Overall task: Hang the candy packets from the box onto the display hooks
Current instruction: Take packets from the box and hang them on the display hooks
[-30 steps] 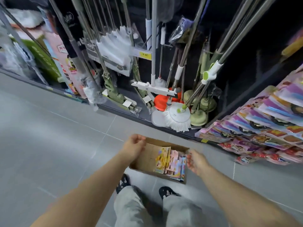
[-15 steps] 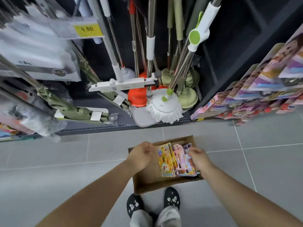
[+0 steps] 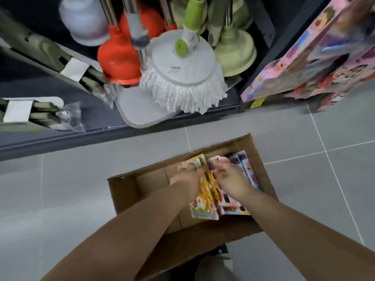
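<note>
An open cardboard box (image 3: 140, 191) stands on the grey floor in front of me. Inside its right half stand several candy packets: yellow ones (image 3: 205, 207), pink ones (image 3: 229, 207) and blue ones (image 3: 248, 169). My left hand (image 3: 187, 176) is in the box, its fingers curled over the tops of the yellow packets. My right hand (image 3: 230, 178) is beside it, fingers curled on the tops of the pink packets. Motion blur hides the exact grip of both hands. Hanging candy packets (image 3: 316, 63) fill the display at the upper right.
A dark shelf base (image 3: 60, 138) runs along the floor ahead, holding a white mop head (image 3: 182, 78), an orange plunger (image 3: 119, 59), green plungers (image 3: 235, 53) and flat mops (image 3: 36, 116). My shoes (image 3: 221, 250) show just behind the box. Grey tiles lie left and right.
I have bent lower, so the box looks much nearer. Both hands moved from the box's rim into the packets and now meet over the yellow and pink ones.
</note>
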